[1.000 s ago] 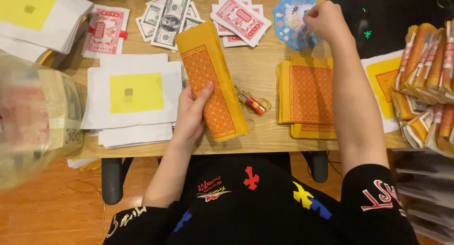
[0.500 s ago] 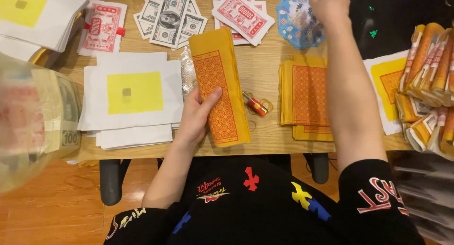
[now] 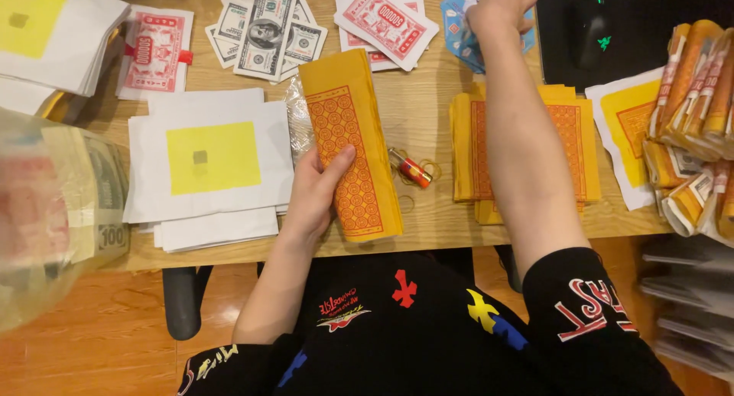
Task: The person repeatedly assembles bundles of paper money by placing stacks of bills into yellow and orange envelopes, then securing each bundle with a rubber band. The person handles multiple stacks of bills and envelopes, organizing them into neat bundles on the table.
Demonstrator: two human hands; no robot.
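Observation:
My left hand (image 3: 315, 191) grips the left edge of a folded yellow paper bundle with an orange printed pattern (image 3: 353, 147), which lies lengthwise on the wooden table (image 3: 428, 113). My right hand (image 3: 501, 10) reaches to the far side of the table and is closed on a fan of blue printed paper pieces (image 3: 462, 25). Under my right forearm lies a stack of the same yellow and orange sheets (image 3: 569, 147).
White sheets with yellow squares (image 3: 210, 163) lie left of the bundle. Printed banknotes (image 3: 267, 29) and red and white notes (image 3: 386, 21) sit at the back. A small red object with rubber bands (image 3: 414, 170) lies between the stacks. Rolled paper bundles (image 3: 696, 121) fill the right edge.
My right hand has moved slightly further up and away on the blue paper pieces. My left hand stays on the yellow bundle.

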